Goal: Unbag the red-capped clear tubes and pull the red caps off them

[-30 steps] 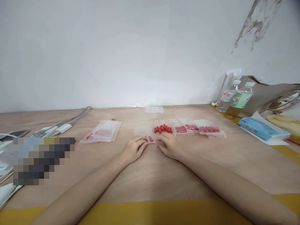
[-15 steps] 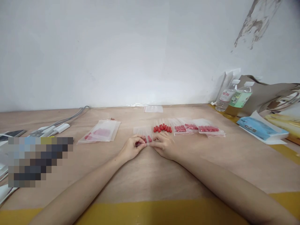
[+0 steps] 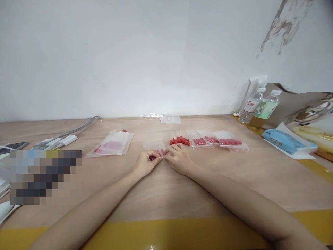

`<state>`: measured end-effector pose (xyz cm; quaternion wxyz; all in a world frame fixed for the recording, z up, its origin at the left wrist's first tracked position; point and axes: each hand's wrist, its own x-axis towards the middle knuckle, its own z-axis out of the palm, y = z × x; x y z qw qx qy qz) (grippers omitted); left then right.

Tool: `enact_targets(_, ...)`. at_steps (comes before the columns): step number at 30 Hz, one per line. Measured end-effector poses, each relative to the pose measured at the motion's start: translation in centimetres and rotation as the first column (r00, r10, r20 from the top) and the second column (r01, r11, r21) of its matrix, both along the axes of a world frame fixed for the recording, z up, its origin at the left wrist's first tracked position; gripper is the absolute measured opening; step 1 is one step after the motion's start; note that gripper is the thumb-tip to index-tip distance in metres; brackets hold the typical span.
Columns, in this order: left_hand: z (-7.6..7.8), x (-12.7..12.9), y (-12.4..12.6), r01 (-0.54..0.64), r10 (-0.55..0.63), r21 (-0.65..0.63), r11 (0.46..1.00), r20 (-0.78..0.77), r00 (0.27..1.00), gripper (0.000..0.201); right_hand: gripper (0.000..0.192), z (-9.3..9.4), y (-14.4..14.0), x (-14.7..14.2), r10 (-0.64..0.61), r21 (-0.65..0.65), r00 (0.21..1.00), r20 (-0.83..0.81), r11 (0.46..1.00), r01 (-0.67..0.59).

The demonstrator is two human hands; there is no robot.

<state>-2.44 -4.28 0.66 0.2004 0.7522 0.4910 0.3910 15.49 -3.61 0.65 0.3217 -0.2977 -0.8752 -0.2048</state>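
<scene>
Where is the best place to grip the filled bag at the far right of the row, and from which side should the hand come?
Probably the near clear edge of the far-right bag, coming from the front with the right hand. It lies flat on the table, red pieces line its middle, and its left side seems to overlap the next bag.

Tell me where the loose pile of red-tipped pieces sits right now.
In the head view the loose pile of red-tipped pieces lies mid-table, just beyond the right hand, left of the filled bags.

Both forearms outstretched, left hand (image 3: 144, 163) and right hand (image 3: 178, 159) curled, fingertips pinched together.
</scene>
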Motion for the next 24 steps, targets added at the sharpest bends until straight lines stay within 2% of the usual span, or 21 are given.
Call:
enact_targets(4,0.4,0.2,-0.3,-0.005,0.007,0.034,0.999,-0.047,0.999,0.017,0.025,-0.2,0.2,-0.2,0.008,0.003,1.0,-0.017,1.0,-0.008)
enact_targets(8,0.7,0.2,-0.4,0.114,-0.088,0.145,0.983,-0.173,0.981,0.014,0.019,-0.3,0.4,-0.1,0.043,0.02,0.999,-0.003,0.999,-0.043)
enact_targets(13,0.3,0.2,-0.4,0.203,-0.163,0.172,0.964,-0.222,0.961,0.013,0.016,-0.4,0.6,-0.2,0.07,0.0,0.994,0.081,0.998,-0.07)
enact_targets(17,0.2,0.5,-0.4,0.124,-0.084,0.171,0.978,-0.222,0.972,0.014,0.019,-0.2,0.5,-0.4,0.111,-0.042,0.987,0.118,0.993,-0.107)
enact_targets(20,0.2,0.6,-0.5,0.01,0.014,0.13,0.991,-0.186,0.983,0.017,0.018,0.2,0.2,-0.3,0.161,-0.119,0.985,0.065,0.981,-0.153)
enact_targets(22,0.3,0.3,-0.6,-0.061,0.076,0.092,0.994,-0.168,0.983,0.02,0.017,0.6,0.0,0.3,0.232,-0.244,0.973,-0.015,0.942,-0.228)
enact_targets(24,0.6,-0.3,-0.6,-0.072,0.083,0.069,0.995,-0.161,0.983,0.022,0.014,1.0,-0.3,1.1,0.298,-0.379,0.949,-0.101,0.871,-0.314)
